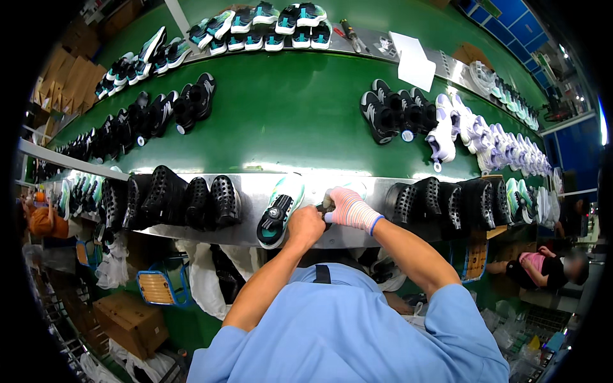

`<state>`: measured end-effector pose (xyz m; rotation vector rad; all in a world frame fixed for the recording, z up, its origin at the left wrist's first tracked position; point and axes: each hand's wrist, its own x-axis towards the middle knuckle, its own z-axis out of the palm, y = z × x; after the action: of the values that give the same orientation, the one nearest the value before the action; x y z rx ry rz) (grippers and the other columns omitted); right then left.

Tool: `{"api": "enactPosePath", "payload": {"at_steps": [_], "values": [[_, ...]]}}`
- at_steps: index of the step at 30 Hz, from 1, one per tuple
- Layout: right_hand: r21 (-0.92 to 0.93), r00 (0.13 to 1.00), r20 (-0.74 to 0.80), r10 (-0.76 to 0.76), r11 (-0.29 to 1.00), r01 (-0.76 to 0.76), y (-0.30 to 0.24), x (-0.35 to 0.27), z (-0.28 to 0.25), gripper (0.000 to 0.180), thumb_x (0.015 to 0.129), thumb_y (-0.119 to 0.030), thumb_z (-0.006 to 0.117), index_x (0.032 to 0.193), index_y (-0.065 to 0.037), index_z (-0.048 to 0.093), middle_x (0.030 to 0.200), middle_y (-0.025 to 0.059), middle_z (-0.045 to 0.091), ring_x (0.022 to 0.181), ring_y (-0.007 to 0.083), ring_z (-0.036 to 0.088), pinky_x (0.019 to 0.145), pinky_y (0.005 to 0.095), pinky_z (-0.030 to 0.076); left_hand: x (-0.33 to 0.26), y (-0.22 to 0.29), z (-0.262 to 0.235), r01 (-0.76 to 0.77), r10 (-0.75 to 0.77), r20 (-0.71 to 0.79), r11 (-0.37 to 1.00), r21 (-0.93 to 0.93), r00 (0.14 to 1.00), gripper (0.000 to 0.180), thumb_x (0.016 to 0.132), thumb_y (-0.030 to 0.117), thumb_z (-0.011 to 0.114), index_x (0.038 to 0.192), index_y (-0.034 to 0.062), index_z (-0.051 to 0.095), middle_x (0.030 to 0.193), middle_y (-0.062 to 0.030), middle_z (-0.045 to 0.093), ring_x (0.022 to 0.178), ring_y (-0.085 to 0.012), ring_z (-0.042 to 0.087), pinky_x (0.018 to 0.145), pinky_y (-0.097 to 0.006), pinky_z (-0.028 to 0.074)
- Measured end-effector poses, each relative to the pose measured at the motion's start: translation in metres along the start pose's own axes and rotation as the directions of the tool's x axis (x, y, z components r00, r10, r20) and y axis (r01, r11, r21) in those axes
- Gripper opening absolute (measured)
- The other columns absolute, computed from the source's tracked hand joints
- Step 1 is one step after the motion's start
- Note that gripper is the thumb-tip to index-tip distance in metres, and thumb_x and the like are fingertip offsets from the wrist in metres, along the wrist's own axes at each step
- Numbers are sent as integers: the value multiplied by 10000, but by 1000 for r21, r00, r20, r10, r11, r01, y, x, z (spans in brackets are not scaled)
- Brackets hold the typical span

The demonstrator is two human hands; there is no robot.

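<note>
Bare left hand [305, 225] and gloved right hand [345, 207] grip one small dark part [321, 207]; best kept braced over the steel surface [255, 235] beside the teal-and-black shoe [278, 210]

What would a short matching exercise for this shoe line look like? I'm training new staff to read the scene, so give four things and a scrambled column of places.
Things:
1. white-and-teal shoe
2. white paper sheet
3. gloved right hand
4. row of black perforated shoe forms

Places:
A. far side of the green belt, on the metal rail
B. on the near metal shelf, left of the bare left hand
C. meeting the bare hand over a small dark part, too hidden to name
D. lined up along the near shelf, further left

Pairs: 1-B, 2-A, 3-C, 4-D
</note>
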<state>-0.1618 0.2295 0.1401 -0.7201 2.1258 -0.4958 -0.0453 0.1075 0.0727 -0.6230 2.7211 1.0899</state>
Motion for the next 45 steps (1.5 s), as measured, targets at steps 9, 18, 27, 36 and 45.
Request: {"api": "enactPosePath", "payload": {"at_steps": [9, 18, 27, 36, 45], "values": [[-148, 906, -389, -167, 982, 117, 31, -21, 51, 304, 869, -307, 770, 1076, -95, 700, 1050, 168, 651, 994, 397, 655, 862, 475, 554, 6, -13, 3, -59, 59, 50, 998, 1, 997, 230, 907, 194, 687, 865, -27, 736, 852, -272, 710, 860, -462, 698, 804, -541, 538], [8, 818, -575, -22, 999, 32, 22, -19, 73, 352, 871, -304, 757, 1102, -49, 686, 1121, 216, 646, 1051, 415, 642, 905, 493, 545, 12, -14, 2, -108, 110, 75, 993, -41, 991, 247, 896, 193, 655, 842, -35, 731, 859, -286, 702, 865, -475, 689, 810, -547, 534], [-99, 825, -553, -112, 993, 69, 18, -31, 73, 371, 886, -285, 755, 1158, -48, 671, 1187, 206, 638, 1102, 399, 639, 916, 484, 548, 12, -19, -2, -103, 111, 124, 992, -74, 986, 228, 889, 177, 631, 821, -21, 723, 863, -279, 704, 873, -462, 690, 809, -542, 530], [-4, 750, -652, 116, 988, -156, 9, -20, 95, 394, 911, -411, 716, 1032, -40, 662, 1018, 208, 690, 931, 403, 687, 808, 490, 563, 18, -29, 5, -125, 143, 141, 984, -130, 980, 246, 921, 163, 618, 783, -26, 695, 688, -214, 687, 624, -365, 707, 647, -477, 562], [-109, 811, -581, -74, 994, 13, 16, -26, 77, 398, 908, -378, 722, 1138, -55, 691, 1070, 201, 699, 996, 379, 683, 856, 481, 558, 18, -33, 7, -152, 173, 161, 979, -135, 972, 268, 942, 161, 611, 740, -2, 680, 623, -156, 674, 499, -284, 668, 534, -428, 543]]}}
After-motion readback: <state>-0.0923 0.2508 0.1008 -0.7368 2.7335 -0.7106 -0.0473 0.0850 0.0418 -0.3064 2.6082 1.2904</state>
